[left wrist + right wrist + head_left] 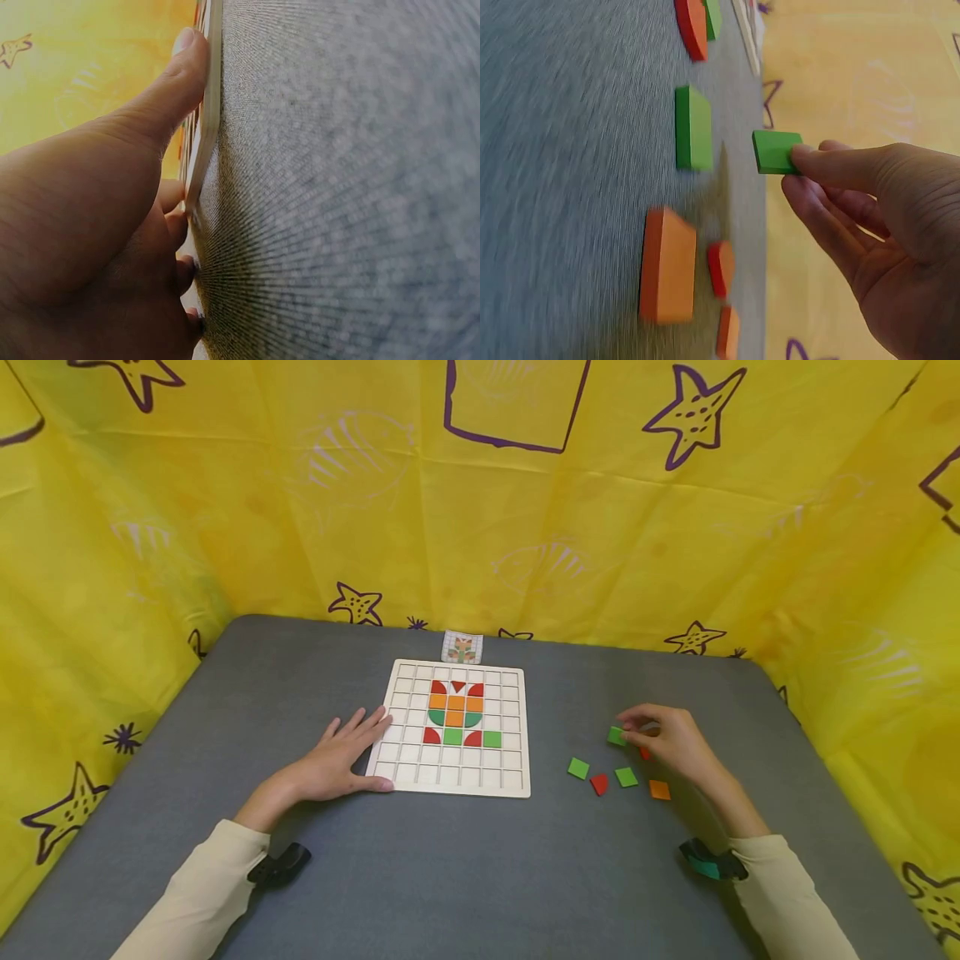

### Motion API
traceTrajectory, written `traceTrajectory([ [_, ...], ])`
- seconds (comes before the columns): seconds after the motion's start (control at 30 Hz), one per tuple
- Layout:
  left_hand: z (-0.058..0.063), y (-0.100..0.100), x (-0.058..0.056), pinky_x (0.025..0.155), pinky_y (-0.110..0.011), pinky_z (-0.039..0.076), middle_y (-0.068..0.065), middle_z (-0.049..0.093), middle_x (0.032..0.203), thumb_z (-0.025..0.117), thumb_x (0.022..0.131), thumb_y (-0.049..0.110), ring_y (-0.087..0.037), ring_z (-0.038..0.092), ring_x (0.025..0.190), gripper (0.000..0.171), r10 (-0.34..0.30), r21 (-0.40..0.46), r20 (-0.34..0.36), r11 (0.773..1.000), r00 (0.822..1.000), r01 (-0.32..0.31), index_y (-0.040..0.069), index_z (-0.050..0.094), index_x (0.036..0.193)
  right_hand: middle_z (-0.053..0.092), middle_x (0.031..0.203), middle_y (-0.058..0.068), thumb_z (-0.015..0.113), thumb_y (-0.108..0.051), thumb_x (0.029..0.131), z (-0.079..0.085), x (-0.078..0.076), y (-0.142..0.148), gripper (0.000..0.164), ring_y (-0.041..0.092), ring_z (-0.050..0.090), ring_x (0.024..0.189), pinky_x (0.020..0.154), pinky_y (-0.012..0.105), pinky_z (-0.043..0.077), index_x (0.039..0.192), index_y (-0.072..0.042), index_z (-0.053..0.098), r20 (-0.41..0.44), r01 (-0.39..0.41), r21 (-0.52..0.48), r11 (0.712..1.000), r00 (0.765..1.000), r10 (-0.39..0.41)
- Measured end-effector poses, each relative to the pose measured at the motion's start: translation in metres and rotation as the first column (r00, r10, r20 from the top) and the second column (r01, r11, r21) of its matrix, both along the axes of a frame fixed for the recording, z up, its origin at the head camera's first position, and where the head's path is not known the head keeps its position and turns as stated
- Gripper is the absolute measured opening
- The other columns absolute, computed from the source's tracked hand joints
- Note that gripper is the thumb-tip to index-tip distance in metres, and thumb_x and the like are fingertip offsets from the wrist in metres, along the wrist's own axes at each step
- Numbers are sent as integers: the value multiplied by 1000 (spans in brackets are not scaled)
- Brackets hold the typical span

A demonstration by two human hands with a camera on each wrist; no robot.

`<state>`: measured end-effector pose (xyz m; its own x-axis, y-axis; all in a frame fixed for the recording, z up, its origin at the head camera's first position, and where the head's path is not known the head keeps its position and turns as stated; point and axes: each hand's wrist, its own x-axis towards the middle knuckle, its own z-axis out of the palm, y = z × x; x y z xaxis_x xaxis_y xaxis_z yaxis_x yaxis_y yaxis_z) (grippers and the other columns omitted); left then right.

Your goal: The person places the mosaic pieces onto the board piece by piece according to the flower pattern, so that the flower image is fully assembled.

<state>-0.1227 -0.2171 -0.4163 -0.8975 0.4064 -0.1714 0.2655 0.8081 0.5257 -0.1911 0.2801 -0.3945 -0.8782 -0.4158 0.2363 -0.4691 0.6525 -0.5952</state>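
Between the thumb and fingers of my right hand (670, 742) is a pinched green square tile (775, 152), lifted off the table in the right wrist view. My left hand (330, 767) lies with fingers spread over the left edge of a pale wooden grid board (512, 772), the thumb on its near left corner. Red, orange and green tiles form a flower-like pattern on the board, including an orange square (454, 718) and a green square (492, 739) at the lower right. In the left wrist view the thumb (176, 82) touches the board's edge.
Near my right hand lie loose tiles: green squares (578, 767), a red rounded piece (599, 784) and an orange square (660, 790). Another red piece (720, 268) is partly under the hand. Behind the board a small pattern card (462, 647) lies by the yellow curtain (480, 518).
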Motion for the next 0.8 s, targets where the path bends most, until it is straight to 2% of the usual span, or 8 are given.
traceTrajectory([
  [0.23,1,0,0,112,-66,-4,-17,10,163,73,81,55,-45,2,147,104,-2,-1,-7,1000,1000,2,6,20,156,71,89,4,75,2,83,-5,-12,-26,18,17,66,80,70,31,58,101,-3,74,6,-76,-11,997,997,76],
  [0.37,0,0,0,112,-67,-3,-17,11,163,72,81,57,-46,3,147,105,-14,-6,-15,1000,1000,14,6,20,156,71,88,5,76,1,82,-8,-17,-40,18,18,66,80,71,34,59,100,-3,74,10,-85,-20,996,996,85],
  [0.57,3,0,1,112,-67,-5,-17,10,163,71,81,57,-45,2,147,105,-5,-16,19,1000,1000,5,7,18,157,71,89,4,77,-1,82,-12,-21,-64,18,17,65,80,72,35,59,99,-5,75,29,-110,-14,994,993,110],
  [0.8,4,1,1,112,-66,-5,-16,9,163,71,82,57,-45,1,147,104,-5,-15,19,1000,1000,5,7,18,157,71,89,4,78,0,81,-12,-20,-87,17,17,65,80,72,36,59,97,-5,75,7,-151,-59,987,988,151],
])
